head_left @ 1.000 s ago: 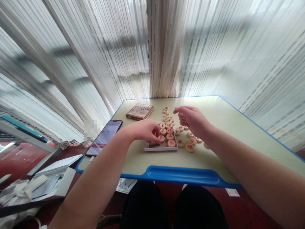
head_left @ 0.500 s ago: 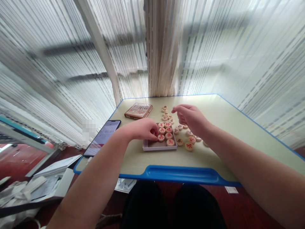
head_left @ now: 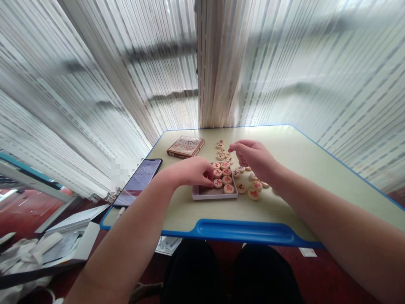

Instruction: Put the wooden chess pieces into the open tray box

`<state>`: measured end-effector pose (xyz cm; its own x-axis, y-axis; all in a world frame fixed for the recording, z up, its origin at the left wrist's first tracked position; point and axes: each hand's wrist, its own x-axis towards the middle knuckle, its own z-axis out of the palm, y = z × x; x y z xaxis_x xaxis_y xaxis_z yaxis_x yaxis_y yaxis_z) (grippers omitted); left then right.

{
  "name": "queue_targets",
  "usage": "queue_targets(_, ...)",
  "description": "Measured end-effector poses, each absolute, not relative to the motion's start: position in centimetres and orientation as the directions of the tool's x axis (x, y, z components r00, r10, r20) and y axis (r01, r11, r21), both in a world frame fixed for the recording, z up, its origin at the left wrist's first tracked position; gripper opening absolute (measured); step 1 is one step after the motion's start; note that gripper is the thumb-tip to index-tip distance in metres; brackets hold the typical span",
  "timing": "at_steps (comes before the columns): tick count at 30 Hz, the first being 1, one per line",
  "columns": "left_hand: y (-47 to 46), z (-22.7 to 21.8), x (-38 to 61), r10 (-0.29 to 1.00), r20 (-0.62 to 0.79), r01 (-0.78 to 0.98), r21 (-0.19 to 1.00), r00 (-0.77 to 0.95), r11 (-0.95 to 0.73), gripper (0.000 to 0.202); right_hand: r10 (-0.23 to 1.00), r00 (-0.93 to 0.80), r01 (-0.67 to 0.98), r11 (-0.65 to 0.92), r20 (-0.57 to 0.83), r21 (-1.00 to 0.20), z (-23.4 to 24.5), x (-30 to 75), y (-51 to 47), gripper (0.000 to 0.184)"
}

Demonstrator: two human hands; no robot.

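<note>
A shallow white-rimmed box tray [head_left: 215, 196] holds two columns of round wooden xiangqi pieces [head_left: 227, 180] with red characters. My left hand [head_left: 198, 172] reaches over the tray's left part, its fingers curled and the thumb tip touching the edge of a red-marked piece [head_left: 218, 183]. Whatever lies under those fingers is hidden. To the right, my right hand [head_left: 253, 154] is held in a loose fist above the scattered pieces. I cannot see whether anything is inside it. Loose pieces with red [head_left: 253, 194] and black characters [head_left: 241, 188] lie beside the tray.
A flat printed box [head_left: 186, 146] lies at the back left of the blue-edged table [head_left: 316, 169]. A phone [head_left: 138, 181] rests along the left edge. More pieces [head_left: 220, 145] trail toward the back. A blue trough [head_left: 243, 229] runs along the front edge.
The view has shifted slightly, so the tray and table appear a little farther right. Both hands keep nearly the same pose, and no piece has visibly changed place.
</note>
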<state>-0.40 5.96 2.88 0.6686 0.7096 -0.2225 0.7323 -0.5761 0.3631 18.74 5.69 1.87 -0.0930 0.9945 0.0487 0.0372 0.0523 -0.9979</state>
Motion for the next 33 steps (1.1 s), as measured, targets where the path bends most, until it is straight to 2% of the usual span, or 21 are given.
queue_targets(4, 6.0, 3.0, -0.5, 0.73, -0.234, 0.754, 0.362, 0.642, -0.547, 0.017, 0.994, -0.097, 0.024, 0.05, 0.047, -0.998, 1.9, 18.8, 5.7, 0.011)
queue_targets(9, 6.3, 2.8, -0.4, 0.795, -0.14, 0.795, 0.275, 0.59, -0.541, 0.018, 0.993, -0.105, 0.033, 0.05, 0.047, -0.998, 1.8, 18.9, 5.9, 0.012)
queue_targets(11, 6.5, 2.6, -0.3, 0.802, -0.127, 0.801, 0.25, 0.584, -0.544, 0.019, 0.993, -0.113, 0.085, 0.054, 0.045, -0.995, 1.7, 18.9, 6.0, 0.013)
queue_targets(14, 6.6, 2.3, -0.2, 0.808, -0.113, 0.807, 0.224, 0.579, -0.547, 0.02, 0.989, -0.116, 0.388, 0.129, 0.09, -0.913, 1.5, 19.0, 6.1, 0.015)
queue_targets(16, 6.7, 2.2, -0.2, 0.808, -0.106, 0.807, 0.218, 0.579, -0.549, 0.02, 0.982, -0.121, 0.63, 0.189, 0.145, -0.753, 1.4, 19.1, 6.1, 0.015)
queue_targets(19, 6.7, 2.1, -0.1, 0.807, -0.097, 0.805, 0.207, 0.583, -0.556, 0.02, 0.977, -0.151, 0.793, 0.21, 0.149, -0.572, 1.5, 19.0, 6.0, 0.018)
queue_targets(24, 6.7, 2.0, -0.1, 0.807, -0.093, 0.803, 0.214, 0.584, -0.557, 0.019, 0.977, -0.194, 0.846, 0.212, 0.088, -0.489, 1.6, 18.9, 5.8, 0.022)
queue_targets(33, 6.9, 2.2, -0.5, 0.819, -0.147, 0.822, 0.246, 0.555, -0.514, 0.017, 0.976, -0.211, 0.859, 0.212, 0.056, -0.465, 1.6, 19.1, 6.2, 0.022)
